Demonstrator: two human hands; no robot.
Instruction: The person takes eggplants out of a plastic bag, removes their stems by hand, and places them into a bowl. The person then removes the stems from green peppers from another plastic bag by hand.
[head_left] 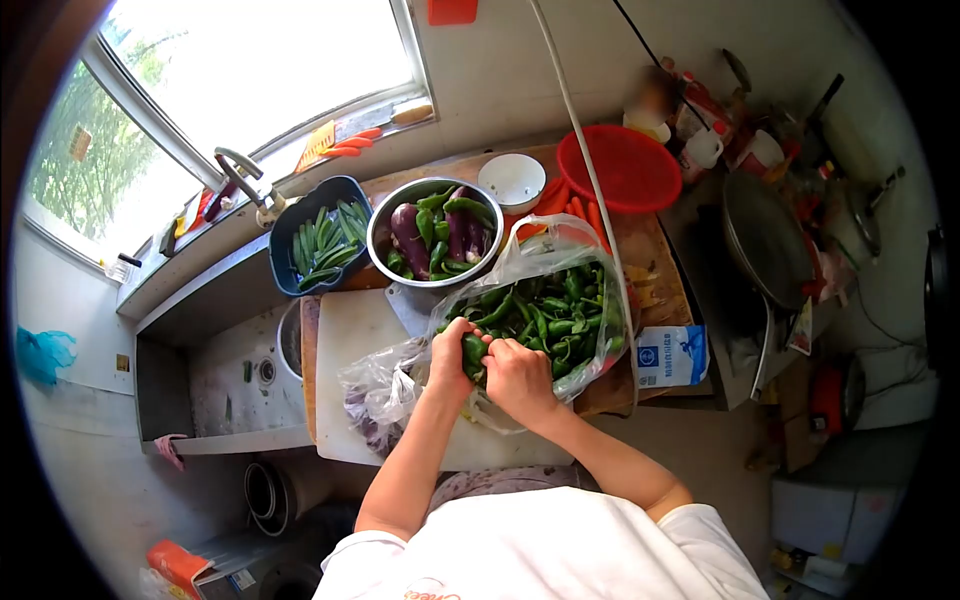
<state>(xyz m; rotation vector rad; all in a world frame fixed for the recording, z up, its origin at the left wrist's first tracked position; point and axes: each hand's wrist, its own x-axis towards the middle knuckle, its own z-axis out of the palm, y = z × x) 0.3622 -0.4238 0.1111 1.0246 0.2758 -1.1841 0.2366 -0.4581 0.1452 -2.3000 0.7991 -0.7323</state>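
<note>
My left hand [452, 360] is closed around a green pepper [474, 350]. Against the pepper's near side, the bent fingers of my right hand [520, 378] pinch at it; what the fingertips grip is partly hidden. Both hands are over the near edge of a clear plastic bag [610, 345] full of green peppers [560, 305]. Behind the bag stands a steel bowl [378, 245] with purple eggplants [408, 236] and more green peppers in it. A second plastic bag [400, 385], with purple contents, lies left of my left forearm on a white cutting board [345, 335].
A dark blue basin [283, 232] of long green vegetables sits by the sink [225, 390] and faucet [240, 170]. At the back are a white bowl [512, 180] and a red basin [625, 165]. A blue-white packet [672, 356] and a wok [765, 240] are on the right.
</note>
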